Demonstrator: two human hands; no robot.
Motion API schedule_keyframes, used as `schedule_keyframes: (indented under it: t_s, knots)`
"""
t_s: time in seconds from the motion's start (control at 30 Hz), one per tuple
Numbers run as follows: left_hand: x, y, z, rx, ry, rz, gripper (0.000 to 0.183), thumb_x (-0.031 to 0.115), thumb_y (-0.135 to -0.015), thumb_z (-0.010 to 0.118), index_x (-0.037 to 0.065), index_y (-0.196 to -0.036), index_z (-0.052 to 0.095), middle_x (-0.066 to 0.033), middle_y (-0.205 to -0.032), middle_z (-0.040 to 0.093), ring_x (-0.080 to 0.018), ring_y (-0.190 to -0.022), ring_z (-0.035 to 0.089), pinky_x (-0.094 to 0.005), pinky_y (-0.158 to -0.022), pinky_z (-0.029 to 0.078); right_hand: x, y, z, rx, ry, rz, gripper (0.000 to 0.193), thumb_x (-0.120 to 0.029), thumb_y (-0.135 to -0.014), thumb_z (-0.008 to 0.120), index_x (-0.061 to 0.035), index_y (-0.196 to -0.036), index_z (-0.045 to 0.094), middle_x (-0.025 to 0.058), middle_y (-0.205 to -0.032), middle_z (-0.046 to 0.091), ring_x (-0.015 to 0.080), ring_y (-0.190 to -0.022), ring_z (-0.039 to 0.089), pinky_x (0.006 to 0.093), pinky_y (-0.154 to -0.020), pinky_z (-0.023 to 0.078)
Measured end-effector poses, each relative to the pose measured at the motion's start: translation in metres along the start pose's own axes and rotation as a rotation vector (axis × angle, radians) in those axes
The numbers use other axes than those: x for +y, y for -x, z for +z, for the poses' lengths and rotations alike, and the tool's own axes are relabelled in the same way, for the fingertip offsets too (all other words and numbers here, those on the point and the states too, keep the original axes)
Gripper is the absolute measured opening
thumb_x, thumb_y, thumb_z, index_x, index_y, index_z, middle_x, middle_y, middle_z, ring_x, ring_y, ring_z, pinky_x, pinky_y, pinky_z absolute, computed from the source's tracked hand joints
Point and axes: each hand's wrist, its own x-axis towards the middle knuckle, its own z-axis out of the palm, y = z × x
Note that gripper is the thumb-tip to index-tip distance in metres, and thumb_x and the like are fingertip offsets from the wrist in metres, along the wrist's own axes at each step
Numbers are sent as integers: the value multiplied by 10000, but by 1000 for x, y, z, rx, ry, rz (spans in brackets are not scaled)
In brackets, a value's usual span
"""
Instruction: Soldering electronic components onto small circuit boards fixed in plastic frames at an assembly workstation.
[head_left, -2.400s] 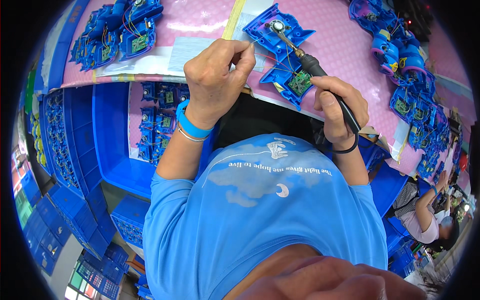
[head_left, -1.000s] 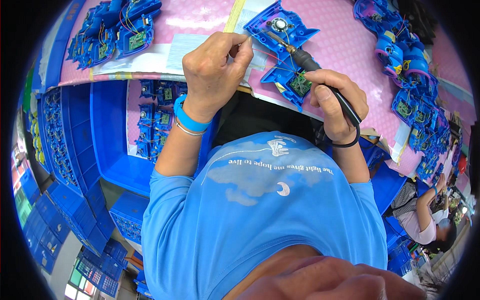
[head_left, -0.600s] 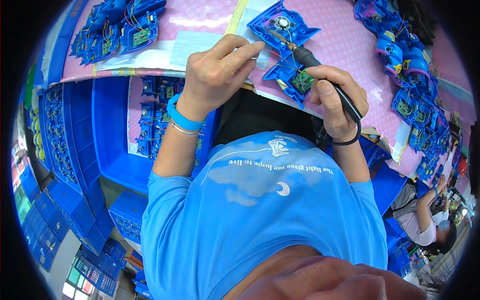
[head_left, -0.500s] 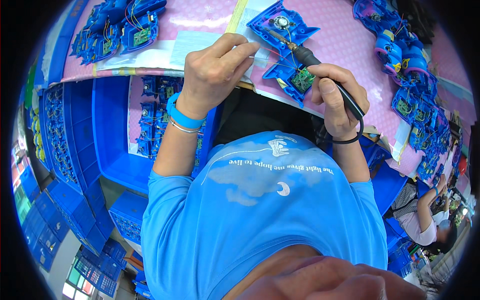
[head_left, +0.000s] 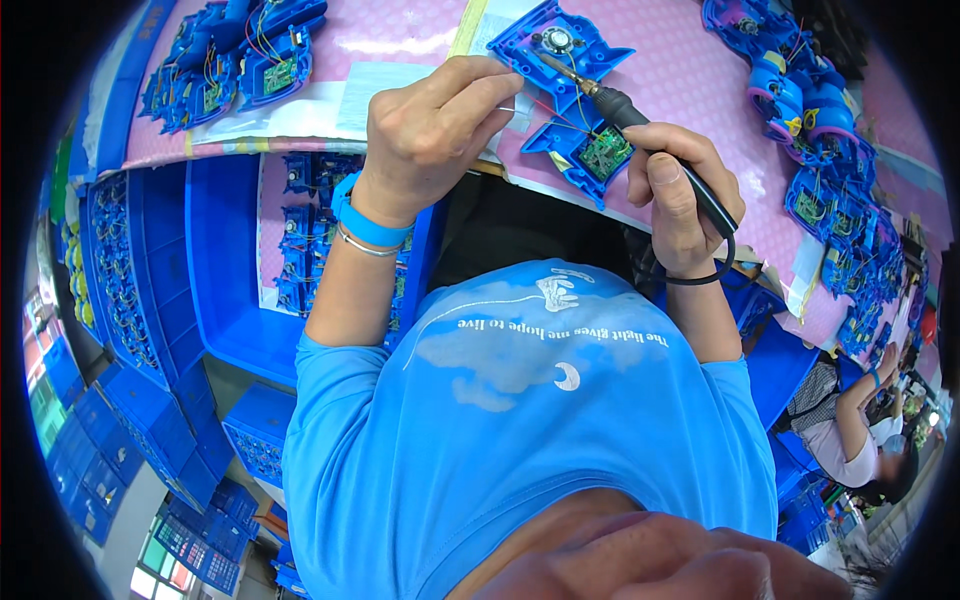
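Observation:
A blue plastic housing half [head_left: 606, 58] lies on the table with a round silver speaker [head_left: 557, 40] inside it. Thin wires run from there to a second blue piece holding a green circuit board [head_left: 606, 153]. My right hand [head_left: 690, 190] grips the black handle of a soldering iron [head_left: 622, 112]; its metal tip is over the housing, close beside the speaker. My left hand [head_left: 430, 125] is closed in a pinch at the housing's left side, with a thin pale wire between the fingers. Whether that wire joins the housing, I cannot tell.
More wired blue housings [head_left: 275, 75] sit at the far left, and a long row [head_left: 835, 200] fills the table's right side. Below the table edge at left stands a blue bin [head_left: 225, 270] with housings. The iron's black cord [head_left: 705, 280] loops under my right wrist.
The iron's tip has come slightly nearer the speaker. My left fingers have shifted up a little, still pinching the wire. The housing sits slightly farther up and left in view.

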Motion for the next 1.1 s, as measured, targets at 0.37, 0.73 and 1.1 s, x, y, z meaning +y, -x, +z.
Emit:
schedule_keyframes:
  t_s: [0.37,0.73,1.1]
  knots:
    - [-5,-3,9,-6,46,-25,247,-1,-729,809,48,-953,716,-66,-950,747,-196,-748,727,-255,-602,559,4,-7,2,25,-13,-30,228,-167,-981,619,29,-1048,714,62,-646,650,98,-543,611,224,-507,456]
    - [-8,0,12,-4,39,-18,242,23,-726,780,73,-940,680,-38,-964,717,-203,-726,708,-284,-597,567,2,-8,4,31,-6,-57,224,-156,-974,625,37,-1051,710,69,-662,660,104,-546,619,228,-503,456]
    - [-3,2,8,-50,2,-66,264,-15,-717,811,47,-953,711,-57,-983,737,-193,-770,728,-259,-622,567,2,-5,1,19,-6,-68,208,-133,-964,627,36,-1055,710,76,-682,673,108,-547,631,225,-501,459]
